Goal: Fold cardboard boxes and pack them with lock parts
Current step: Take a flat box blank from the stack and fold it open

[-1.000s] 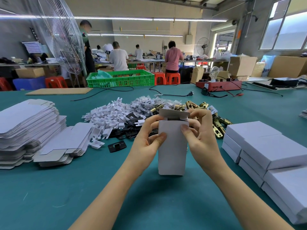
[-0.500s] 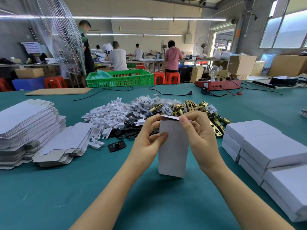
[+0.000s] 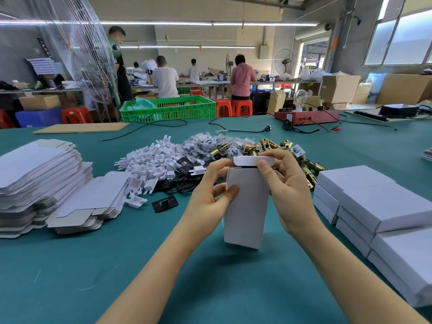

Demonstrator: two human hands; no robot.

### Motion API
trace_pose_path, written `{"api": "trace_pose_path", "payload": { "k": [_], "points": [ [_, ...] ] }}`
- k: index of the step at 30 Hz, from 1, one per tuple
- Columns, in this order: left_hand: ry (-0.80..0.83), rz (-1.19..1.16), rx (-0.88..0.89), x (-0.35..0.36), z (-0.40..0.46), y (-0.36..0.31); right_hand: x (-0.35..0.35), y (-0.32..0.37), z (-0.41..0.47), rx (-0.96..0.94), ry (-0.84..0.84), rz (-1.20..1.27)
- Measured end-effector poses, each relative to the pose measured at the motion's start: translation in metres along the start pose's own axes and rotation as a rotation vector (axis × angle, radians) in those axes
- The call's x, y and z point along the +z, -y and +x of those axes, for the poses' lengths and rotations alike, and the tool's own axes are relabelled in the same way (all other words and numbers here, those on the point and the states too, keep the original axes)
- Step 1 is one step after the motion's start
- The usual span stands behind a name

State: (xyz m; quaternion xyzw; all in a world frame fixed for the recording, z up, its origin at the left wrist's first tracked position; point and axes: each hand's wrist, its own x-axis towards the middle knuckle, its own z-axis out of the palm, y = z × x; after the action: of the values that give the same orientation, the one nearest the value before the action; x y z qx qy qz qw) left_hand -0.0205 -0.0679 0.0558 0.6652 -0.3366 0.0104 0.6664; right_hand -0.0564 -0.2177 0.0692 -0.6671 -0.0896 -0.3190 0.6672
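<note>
A plain white upright cardboard box [image 3: 245, 206] stands out against the flat teal table covering [image 3: 70, 277], with more plain white closed boxes [image 3: 385, 206] and greyish-white flat box blanks [image 3: 35, 178]. The heap mixes white plastic clips [image 3: 149, 164], black flat plates [image 3: 164, 203] and shiny brass-gold lock bodies [image 3: 268, 145]. Farther off are a bright green slotted plastic crate [image 3: 168, 108], orange-red plastic stools [image 3: 233, 106] and a dull red box-shaped device [image 3: 306, 116].

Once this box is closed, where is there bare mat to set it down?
Bare green mat lies in front of the flat blanks on the left, and between the forearms under the box. Behind the box it is crowded: white clips, black plates, brass latches. Finished boxes fill the right.
</note>
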Motion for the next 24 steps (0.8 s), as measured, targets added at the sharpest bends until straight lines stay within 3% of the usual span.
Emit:
{"api": "trace_pose_path", "payload": {
  "k": [4, 10, 24],
  "points": [
    [-0.046, -0.096, -0.023, 0.011, 0.0, -0.004, 0.005, 0.003, -0.003, 0.028, -0.013, 0.051],
    [-0.353, -0.154, 0.016, 0.024, 0.002, -0.013, 0.016, 0.006, -0.01, -0.006, 0.019, 0.026],
    [-0.247, -0.09, 0.068, 0.022, 0.0, -0.018, 0.015, 0.007, -0.011, 0.025, 0.0, 0.065]
  ]
}}
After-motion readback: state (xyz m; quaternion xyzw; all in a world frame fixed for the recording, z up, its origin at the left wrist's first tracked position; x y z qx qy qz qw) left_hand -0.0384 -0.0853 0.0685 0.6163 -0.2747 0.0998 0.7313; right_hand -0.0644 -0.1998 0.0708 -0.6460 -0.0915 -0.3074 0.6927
